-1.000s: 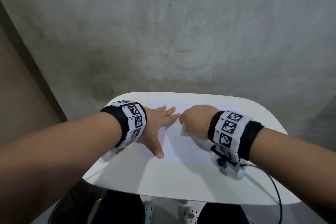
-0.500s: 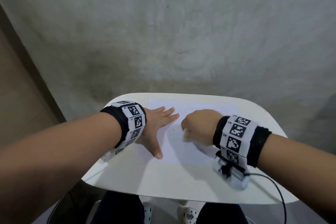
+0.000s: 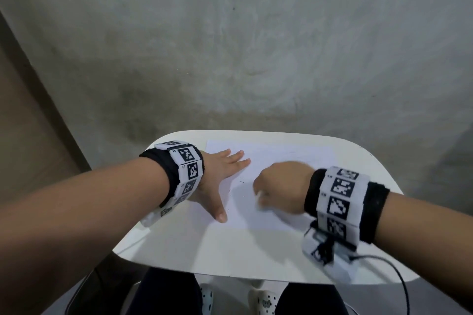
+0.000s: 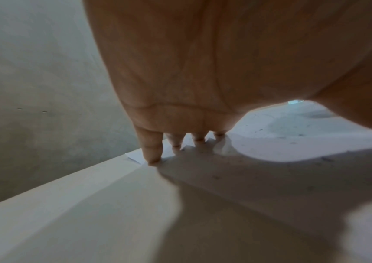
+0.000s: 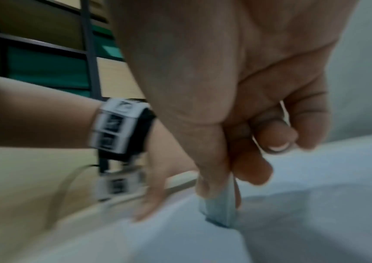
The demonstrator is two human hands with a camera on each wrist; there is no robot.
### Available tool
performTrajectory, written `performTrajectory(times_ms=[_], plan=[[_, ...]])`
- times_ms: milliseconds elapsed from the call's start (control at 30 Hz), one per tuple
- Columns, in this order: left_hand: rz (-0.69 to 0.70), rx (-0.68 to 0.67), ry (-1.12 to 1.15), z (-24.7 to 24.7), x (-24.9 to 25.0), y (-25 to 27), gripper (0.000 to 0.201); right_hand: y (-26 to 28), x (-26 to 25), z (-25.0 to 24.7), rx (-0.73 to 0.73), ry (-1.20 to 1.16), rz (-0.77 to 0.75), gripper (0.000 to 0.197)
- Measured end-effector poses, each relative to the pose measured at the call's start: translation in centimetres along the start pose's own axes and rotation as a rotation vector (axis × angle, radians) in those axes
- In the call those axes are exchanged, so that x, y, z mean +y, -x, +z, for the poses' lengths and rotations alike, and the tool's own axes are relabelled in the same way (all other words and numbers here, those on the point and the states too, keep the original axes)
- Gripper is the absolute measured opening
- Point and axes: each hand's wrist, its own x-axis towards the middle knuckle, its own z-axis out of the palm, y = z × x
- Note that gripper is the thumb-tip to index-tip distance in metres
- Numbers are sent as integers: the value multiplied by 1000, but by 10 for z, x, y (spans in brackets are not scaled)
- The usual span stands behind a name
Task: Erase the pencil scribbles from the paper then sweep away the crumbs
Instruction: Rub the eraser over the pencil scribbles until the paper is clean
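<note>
A white sheet of paper [image 3: 281,158] lies on a small white table [image 3: 230,258]. My left hand [image 3: 220,176] lies flat on the paper's left side, fingers spread and straight, its fingertips [image 4: 152,160] pressing the sheet near its far corner. My right hand [image 3: 279,189] is curled near the middle of the sheet, pinching a white eraser [image 5: 220,208] between thumb and fingers, with the eraser's end down on the paper [image 5: 293,222]. Small dark crumbs [image 3: 235,184] speckle the paper between the hands, and faint crumbs [image 4: 293,138] show ahead of the left palm.
The table has rounded corners and stands close to a grey concrete wall [image 3: 256,46]. A black cable [image 3: 399,279] runs from the right wrist camera over the table's near right edge. My knees and white shoes [image 3: 261,299] show below the front edge.
My right hand has drawn the eraser toward me and to the right across the paper. The left hand has stayed flat in place.
</note>
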Motion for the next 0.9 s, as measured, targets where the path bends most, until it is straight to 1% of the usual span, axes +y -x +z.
performTrajectory(times_ms=[33,67,100,133,167,200,233,300,333,367,433,467,500,567,600,633,700,733,767,833,867,900], plan=[[1,2,1,-1,0,0,141,-1,8,-5,16,-5,61,11],[0,2,0,0,0,1,141,-2,13,-5,26,12,84,12],[-4,2,-3,0,0,0,141,0,11,-3,35,17,65,13],[-7,3,-8,1,0,0,141,1,5,0,28,21,-2,14],[-10,2,-11,1,0,0,140,5,-4,5,6,18,-78,14],[-11,1,-12,1,0,-1,140,7,-9,6,-25,-14,-96,11],[-10,1,-12,1,1,-1,140,5,-5,5,-27,-26,-63,10],[-5,-1,-5,-1,0,0,140,-1,13,-2,6,-36,66,9],[-6,-4,-1,-1,0,0,141,-3,18,-3,19,-17,84,8],[-8,-7,0,0,0,0,141,-2,15,-2,27,-2,66,9],[-10,-8,-9,1,1,0,141,3,-1,5,10,33,-59,11],[-9,-6,-12,0,1,0,141,5,-4,7,-12,8,-71,11],[-8,-7,-12,0,1,0,141,4,0,6,-14,-4,-27,11],[-9,-14,-4,-1,1,2,140,-1,21,-3,-1,-16,120,15],[-9,-15,-1,-1,1,2,141,-2,26,-4,8,1,140,14],[-7,-15,-1,-2,1,2,141,-1,24,-3,17,13,127,12],[-8,-11,-7,-1,1,1,140,5,5,4,1,9,-5,12],[-9,-8,-7,0,1,1,140,8,-1,8,-26,-37,-44,12],[-8,-7,-7,-1,1,1,140,8,1,7,-31,-56,-25,12],[-4,-11,-3,-2,0,2,141,3,22,-1,6,-41,94,14],[-3,-14,0,-2,0,2,142,3,28,-3,16,-10,123,14],[-3,-16,2,-2,0,2,142,5,28,-1,17,16,117,13]])
